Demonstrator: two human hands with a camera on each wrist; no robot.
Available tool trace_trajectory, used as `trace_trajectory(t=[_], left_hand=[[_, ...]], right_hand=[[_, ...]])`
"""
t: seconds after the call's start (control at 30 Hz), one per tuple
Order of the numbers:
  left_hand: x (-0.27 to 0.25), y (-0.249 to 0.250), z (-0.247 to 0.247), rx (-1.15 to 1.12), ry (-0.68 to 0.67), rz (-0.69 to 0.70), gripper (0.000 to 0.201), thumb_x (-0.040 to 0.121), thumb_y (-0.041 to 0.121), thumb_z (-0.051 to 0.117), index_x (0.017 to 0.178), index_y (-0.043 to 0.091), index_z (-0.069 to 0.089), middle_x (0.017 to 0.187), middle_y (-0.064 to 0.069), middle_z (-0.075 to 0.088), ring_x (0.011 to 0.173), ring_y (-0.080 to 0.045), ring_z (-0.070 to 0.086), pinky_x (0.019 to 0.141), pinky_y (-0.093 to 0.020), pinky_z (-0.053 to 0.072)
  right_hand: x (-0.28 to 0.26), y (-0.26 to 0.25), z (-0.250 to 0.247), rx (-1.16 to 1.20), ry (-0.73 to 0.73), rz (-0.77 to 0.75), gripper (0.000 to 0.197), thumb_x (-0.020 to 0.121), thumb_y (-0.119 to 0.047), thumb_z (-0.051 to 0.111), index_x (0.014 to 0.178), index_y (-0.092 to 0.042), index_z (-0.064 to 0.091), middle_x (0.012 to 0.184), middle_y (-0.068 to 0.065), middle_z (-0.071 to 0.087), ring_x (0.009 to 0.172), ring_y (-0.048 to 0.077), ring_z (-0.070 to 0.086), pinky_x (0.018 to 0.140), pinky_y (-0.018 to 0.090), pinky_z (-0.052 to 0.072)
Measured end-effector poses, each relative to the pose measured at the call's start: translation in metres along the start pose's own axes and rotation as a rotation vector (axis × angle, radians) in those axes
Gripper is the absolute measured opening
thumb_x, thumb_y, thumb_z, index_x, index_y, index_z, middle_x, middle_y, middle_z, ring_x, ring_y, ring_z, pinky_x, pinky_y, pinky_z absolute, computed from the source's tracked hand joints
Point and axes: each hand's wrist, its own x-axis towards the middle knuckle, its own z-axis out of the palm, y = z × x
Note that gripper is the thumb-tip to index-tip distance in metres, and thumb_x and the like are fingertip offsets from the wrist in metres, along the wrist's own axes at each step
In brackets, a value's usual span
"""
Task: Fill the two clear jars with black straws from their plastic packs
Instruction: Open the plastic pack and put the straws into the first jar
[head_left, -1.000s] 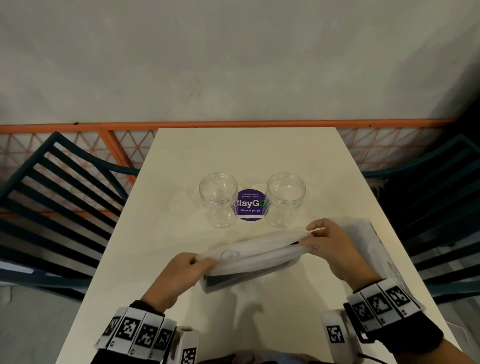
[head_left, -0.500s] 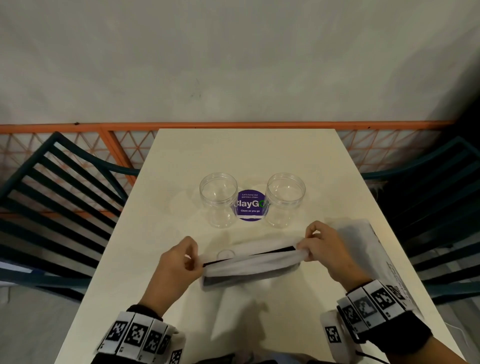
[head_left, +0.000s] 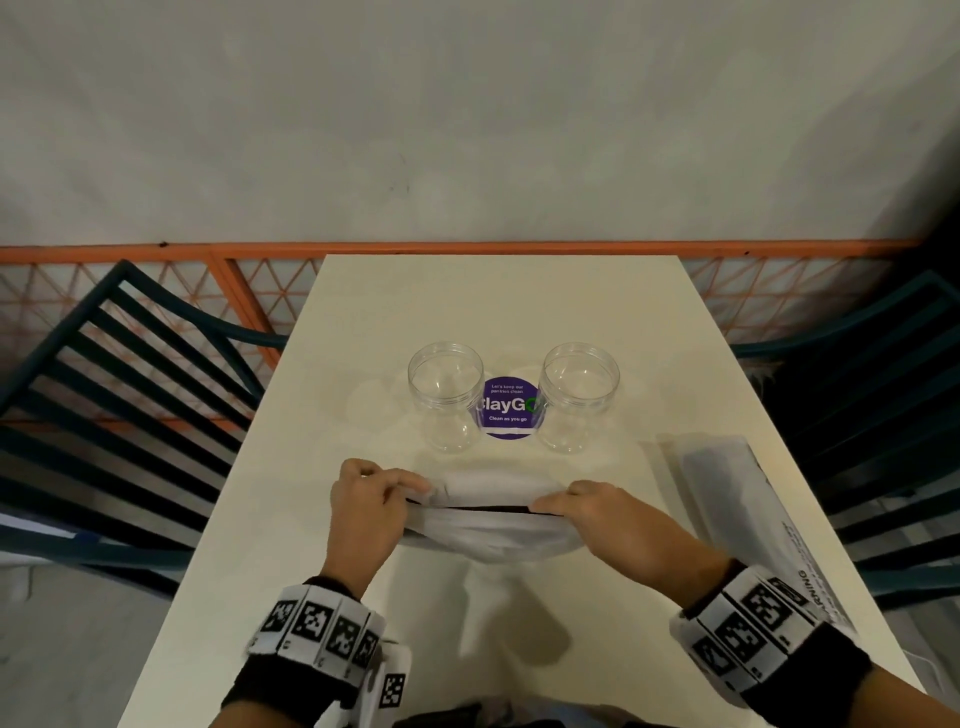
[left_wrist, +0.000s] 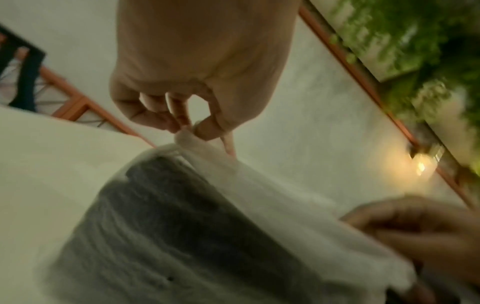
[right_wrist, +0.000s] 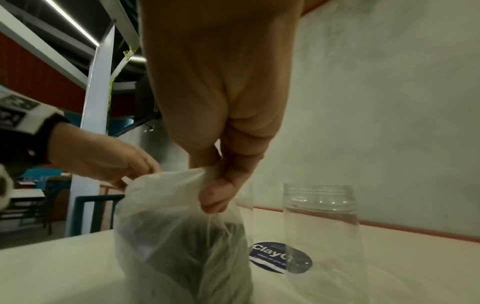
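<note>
Two empty clear jars (head_left: 445, 395) (head_left: 578, 394) stand upright mid-table, one on each side of a purple sticker. In front of them both hands hold a cloudy plastic pack (head_left: 488, 525) of black straws (head_left: 488, 508) upright on the table. My left hand (head_left: 363, 506) pinches the left end of its top edge between thumb and fingers, and my right hand (head_left: 587, 512) pinches the right end. The pack (left_wrist: 197, 226) shows dark straws through the plastic in the left wrist view. In the right wrist view the pack (right_wrist: 179, 236) stands left of a jar (right_wrist: 320, 228).
A second plastic pack (head_left: 737, 514) with printed text lies flat along the table's right edge. A round purple sticker (head_left: 508, 408) is on the cream table (head_left: 332, 519). Dark slatted chairs (head_left: 119, 395) flank both sides; an orange railing (head_left: 467, 248) runs behind.
The pack has gone from lying across the hands to standing with its top pulled taut. Both hands moved closer together and nearer to me, re-pinching the top edge.
</note>
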Motion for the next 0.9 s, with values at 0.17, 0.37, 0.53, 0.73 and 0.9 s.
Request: trace_trajectory(t=[0.17, 0.37, 0.53, 0.73, 0.9], left_hand=[[0.001, -0.002, 0.014, 0.055, 0.053, -0.023, 0.046, 0.079, 0.011, 0.065, 0.052, 0.047, 0.057, 0.110, -0.008, 0.049, 0.107, -0.027, 0.044, 0.083, -0.022, 0.031], [-0.001, 0.007, 0.018, 0.172, 0.005, -0.115, 0.027, 0.084, 0.016, 0.054, 0.083, 0.035, 0.073, 0.124, -0.004, 0.037, 0.115, -0.028, 0.034, 0.088, -0.027, 0.029], [-0.003, -0.001, 0.013, 0.289, -0.084, -0.038, 0.048, 0.082, 0.010, 0.039, 0.120, 0.033, 0.059, 0.129, -0.013, 0.049, 0.119, -0.029, 0.040, 0.091, -0.030, 0.030], [-0.005, 0.017, -0.010, -0.041, -0.079, -0.002, 0.047, 0.077, -0.007, 0.040, 0.111, 0.011, 0.066, 0.107, -0.004, 0.052, 0.096, -0.019, 0.050, 0.085, -0.021, 0.037], [-0.005, 0.030, -0.012, -0.075, 0.018, 0.009, 0.030, 0.081, -0.002, 0.053, 0.103, 0.010, 0.070, 0.097, 0.000, 0.052, 0.079, -0.014, 0.052, 0.075, -0.009, 0.040]], right_hand=[[0.008, -0.008, 0.007, 0.037, 0.126, 0.032, 0.037, 0.094, -0.010, 0.038, 0.123, -0.019, 0.059, 0.115, 0.008, 0.060, 0.106, 0.022, 0.056, 0.091, 0.026, 0.042], [0.016, -0.022, 0.010, -0.004, 0.284, 0.225, 0.028, 0.089, -0.033, 0.051, 0.095, -0.010, 0.067, 0.088, 0.008, 0.061, 0.073, 0.018, 0.048, 0.059, 0.022, 0.035], [0.019, -0.023, 0.010, 0.078, 0.292, 0.265, 0.031, 0.087, -0.027, 0.054, 0.113, -0.012, 0.055, 0.112, 0.008, 0.057, 0.098, 0.024, 0.056, 0.075, 0.027, 0.042], [0.016, -0.012, 0.011, 0.240, 0.312, 0.304, 0.030, 0.092, -0.020, 0.044, 0.122, -0.018, 0.042, 0.115, 0.007, 0.049, 0.087, 0.022, 0.053, 0.072, 0.025, 0.038], [0.022, -0.008, 0.010, -0.017, 0.474, 0.270, 0.015, 0.086, -0.021, 0.055, 0.099, -0.015, 0.057, 0.104, 0.008, 0.049, 0.093, 0.025, 0.048, 0.073, 0.032, 0.045]])
